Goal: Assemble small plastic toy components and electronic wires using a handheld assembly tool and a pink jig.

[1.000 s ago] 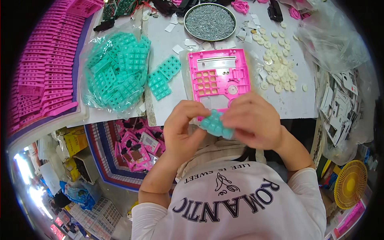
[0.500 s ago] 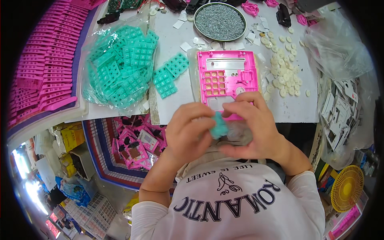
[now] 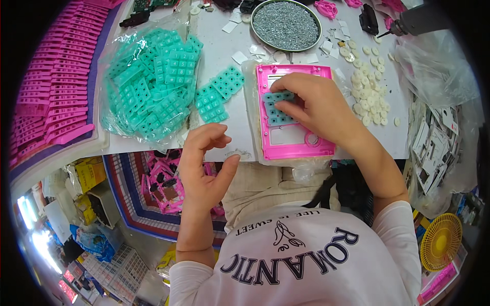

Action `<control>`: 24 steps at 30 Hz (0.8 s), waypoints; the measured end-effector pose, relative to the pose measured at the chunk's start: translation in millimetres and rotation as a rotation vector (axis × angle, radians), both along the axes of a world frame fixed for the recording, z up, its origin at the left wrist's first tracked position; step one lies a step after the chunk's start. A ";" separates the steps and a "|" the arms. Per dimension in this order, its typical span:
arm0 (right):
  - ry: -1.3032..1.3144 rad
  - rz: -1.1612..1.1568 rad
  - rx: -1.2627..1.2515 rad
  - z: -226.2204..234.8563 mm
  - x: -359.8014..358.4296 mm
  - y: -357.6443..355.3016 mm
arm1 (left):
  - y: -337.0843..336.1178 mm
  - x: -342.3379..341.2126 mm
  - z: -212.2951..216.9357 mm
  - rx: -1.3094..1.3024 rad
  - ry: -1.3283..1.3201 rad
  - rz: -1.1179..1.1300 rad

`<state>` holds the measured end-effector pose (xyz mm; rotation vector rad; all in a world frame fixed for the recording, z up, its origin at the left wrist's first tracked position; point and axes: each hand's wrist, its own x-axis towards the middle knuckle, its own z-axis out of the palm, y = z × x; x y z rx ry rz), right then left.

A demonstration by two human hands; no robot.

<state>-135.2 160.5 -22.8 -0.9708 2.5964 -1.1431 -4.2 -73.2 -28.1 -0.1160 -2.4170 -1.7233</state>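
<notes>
A pink plastic casing (image 3: 301,151) lies flat on a wrapped pad at the table's front edge, with cut-outs and a round ring inside. Over its left part my right hand (image 3: 322,104) presses a teal rubber keypad (image 3: 278,118), thumb and fingers on the pad; some of the keypad is hidden under them. My left hand (image 3: 203,166) hangs open and empty in front of the table edge, left of the casing. Two loose teal keypads (image 3: 211,104) rest between the casing and a clear bag (image 3: 148,86) full of such keypads.
A round tin of small screws (image 3: 286,25) stands behind the casing. White plastic discs (image 3: 371,92) are scattered to its right, below a dark tool with a thin tip (image 3: 421,20). Pink housings (image 3: 66,66) are stacked at left; a striped basket (image 3: 122,188) holds pink parts below.
My right hand has carried the keypad from in front of the casing onto it. My left hand has let go and moved left. The casing now lies turned around.
</notes>
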 end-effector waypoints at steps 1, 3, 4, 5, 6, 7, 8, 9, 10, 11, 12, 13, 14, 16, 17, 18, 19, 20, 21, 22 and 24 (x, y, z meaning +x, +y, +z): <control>0.038 0.008 0.022 -0.2 -0.3 -0.5 | -1.0 1.0 -2.5 -0.001 -0.003 0.006; 0.053 0.009 0.047 -1.0 -0.2 -0.3 | -2.3 0.7 -7.2 -0.003 -0.006 0.010; 0.028 0.002 0.050 -1.2 0.2 0.2 | -3.2 -0.4 -9.8 -0.013 0.010 0.014; 0.004 -0.005 0.053 -1.2 1.0 0.4 | -4.0 -1.9 -12.6 -0.023 0.027 0.017; 0.028 -0.011 0.073 -0.5 2.6 0.1 | -4.6 -3.5 -14.3 -0.033 0.043 0.019; 0.051 -0.017 0.092 0.7 4.8 -0.1 | -4.5 -5.3 -14.2 -0.040 0.046 0.017; 0.075 -0.023 0.112 1.8 6.9 -0.2 | -4.1 -7.2 -13.2 -0.047 0.048 0.015; 0.137 -0.031 0.091 2.6 8.3 -0.6 | -4.0 -8.4 -12.5 -0.055 0.051 0.014; 0.198 -0.039 0.070 3.3 9.7 -1.0 | -4.6 -8.8 -12.5 -0.065 0.049 0.007; 0.260 -0.047 0.048 4.3 11.4 -1.1 | -5.5 -8.9 -12.5 -0.074 0.046 0.001; 0.276 0.005 0.051 7.1 13.1 0.1 | -5.8 -8.7 -12.5 -0.084 0.043 -0.003; 0.292 0.057 0.054 11.2 14.6 2.2 | -5.7 -9.2 -12.8 -0.085 0.046 0.000; 0.308 0.110 0.056 13.2 14.9 3.3 | -5.7 -10.3 -13.3 -0.086 0.048 0.004; 0.313 0.149 0.053 6.1 18.3 0.7 | -3.6 -11.9 -13.6 -0.085 0.059 0.010; 0.316 0.169 0.052 1.9 20.0 -0.1 | -0.9 -12.4 -13.4 -0.083 0.066 0.018; 0.328 0.158 0.039 -1.2 20.0 -0.1 | 0.9 -12.9 -13.4 -0.082 0.075 0.027; 0.339 0.148 0.026 -3.9 19.7 0.2 | 1.7 -13.2 -13.0 -0.079 0.080 0.023; 0.351 0.138 0.013 -5.5 19.8 0.6 | 2.4 -13.4 -12.3 -0.076 0.085 0.020; 0.344 0.135 0.017 -6.5 20.8 0.6 | 2.3 -13.5 -11.7 -0.075 0.091 0.018; 0.337 0.131 0.022 -6.6 22.8 1.0 | 1.9 -13.1 -11.3 -0.080 0.088 0.018; 0.317 0.143 0.040 -3.9 26.4 3.1 | 0.5 -11.1 -11.9 -0.087 0.083 0.018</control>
